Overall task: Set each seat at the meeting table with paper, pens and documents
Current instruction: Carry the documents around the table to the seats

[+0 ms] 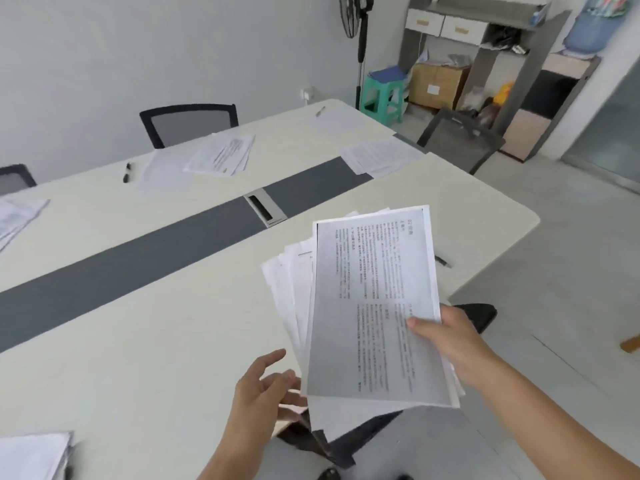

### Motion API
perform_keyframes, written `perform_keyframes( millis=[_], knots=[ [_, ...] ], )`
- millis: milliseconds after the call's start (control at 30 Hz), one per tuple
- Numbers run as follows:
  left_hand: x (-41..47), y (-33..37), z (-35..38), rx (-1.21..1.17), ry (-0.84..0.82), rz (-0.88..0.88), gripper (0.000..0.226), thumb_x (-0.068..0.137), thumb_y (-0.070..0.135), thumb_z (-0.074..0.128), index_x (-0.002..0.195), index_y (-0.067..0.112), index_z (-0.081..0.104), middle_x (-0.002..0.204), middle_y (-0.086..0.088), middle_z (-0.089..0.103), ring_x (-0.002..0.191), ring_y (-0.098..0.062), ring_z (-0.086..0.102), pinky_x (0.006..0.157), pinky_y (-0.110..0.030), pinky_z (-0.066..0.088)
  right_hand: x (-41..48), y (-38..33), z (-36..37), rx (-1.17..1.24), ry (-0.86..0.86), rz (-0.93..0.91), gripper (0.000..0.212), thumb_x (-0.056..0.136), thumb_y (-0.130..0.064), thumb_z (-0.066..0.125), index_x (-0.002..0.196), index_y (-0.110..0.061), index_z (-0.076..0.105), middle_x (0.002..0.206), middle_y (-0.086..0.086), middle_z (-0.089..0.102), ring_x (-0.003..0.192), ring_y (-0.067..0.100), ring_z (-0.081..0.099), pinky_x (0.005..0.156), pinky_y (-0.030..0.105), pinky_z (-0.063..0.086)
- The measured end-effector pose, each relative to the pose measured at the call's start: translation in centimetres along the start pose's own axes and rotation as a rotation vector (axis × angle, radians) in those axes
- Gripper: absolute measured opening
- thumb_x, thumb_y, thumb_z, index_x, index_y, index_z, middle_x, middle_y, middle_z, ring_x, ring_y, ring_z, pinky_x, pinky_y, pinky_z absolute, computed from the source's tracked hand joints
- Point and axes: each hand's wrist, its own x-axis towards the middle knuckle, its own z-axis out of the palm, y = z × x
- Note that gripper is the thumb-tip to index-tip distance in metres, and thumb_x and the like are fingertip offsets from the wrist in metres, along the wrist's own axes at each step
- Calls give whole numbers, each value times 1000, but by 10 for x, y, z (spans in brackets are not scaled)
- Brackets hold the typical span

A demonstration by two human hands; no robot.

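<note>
Above the meeting table (138, 341), fanned printed documents (367, 306) are being gripped by the right hand (450, 344); the left hand (263, 386) is being held loosely spread beside them, perhaps touching.

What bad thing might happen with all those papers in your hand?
The stack of papers is fanned out, and only the right hand grips it, at one edge, so sheets might slide out and drop to the floor. The left hand is open beside it, not holding. A pen lies near the edge of the table; a swing of the papers might knock it off.
</note>
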Motion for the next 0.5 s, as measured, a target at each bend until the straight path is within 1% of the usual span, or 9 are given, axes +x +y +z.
perform_keyframes(
  millis=[67, 100, 200, 233, 367, 433, 500],
  knots=[
    [5, -2, -5, 36, 78, -15, 22, 95, 3, 54, 113, 11, 62, 79, -15, 75, 66, -28, 68, 56, -34, 51, 38, -13, 12, -18, -58, -4, 15, 91, -9, 65, 104, -13, 71, 97, 3, 76, 87, 21, 73, 73, 33, 56],
    [7, -4, -6, 50, 116, -24, 20, 95, 3, 54, 111, 10, 63, 79, -15, 75, 67, -27, 68, 57, -34, 51, 57, -17, 20, -29, -88, -1, 16, 91, -9, 65, 106, -14, 70, 98, 3, 75, 89, 21, 72, 74, 32, 55],
    [7, -7, -3, 63, 226, -57, 17, 94, 4, 54, 105, 10, 65, 77, -14, 75, 67, -26, 68, 56, -32, 51, 115, -16, 47, -91, -172, 32, 23, 91, -9, 65, 113, -12, 68, 103, 4, 72, 95, 23, 68, 84, 35, 53],
    [7, -7, 0, 63, 262, -71, 16, 94, 4, 54, 104, 10, 66, 77, -14, 75, 67, -25, 68, 56, -32, 51, 133, -13, 57, -114, -195, 51, 25, 91, -8, 65, 116, -10, 67, 105, 5, 71, 96, 23, 68, 85, 35, 52],
    [2, -5, 12, 86, 365, -121, 15, 94, 6, 56, 103, 13, 66, 81, -11, 76, 69, -22, 70, 59, -32, 53, 194, 14, 93, -260, -247, 149, 28, 90, -4, 64, 118, -3, 65, 110, 13, 69, 92, 28, 66, 79, 32, 52],
    [0, -7, 18, 101, 412, -147, 14, 94, 8, 57, 103, 14, 66, 83, -9, 76, 72, -21, 71, 62, -32, 53, 214, 29, 108, -347, -261, 177, 27, 87, -2, 65, 114, 0, 66, 113, 17, 69, 92, 30, 66, 82, 35, 54],
    [-3, -10, 22, 120, 458, -167, 14, 94, 10, 58, 105, 16, 66, 84, -7, 76, 75, -22, 71, 64, -31, 54, 226, 41, 118, -428, -276, 186, 28, 85, -5, 68, 113, 0, 66, 115, 18, 69, 97, 33, 67, 89, 39, 55]
  ],
)
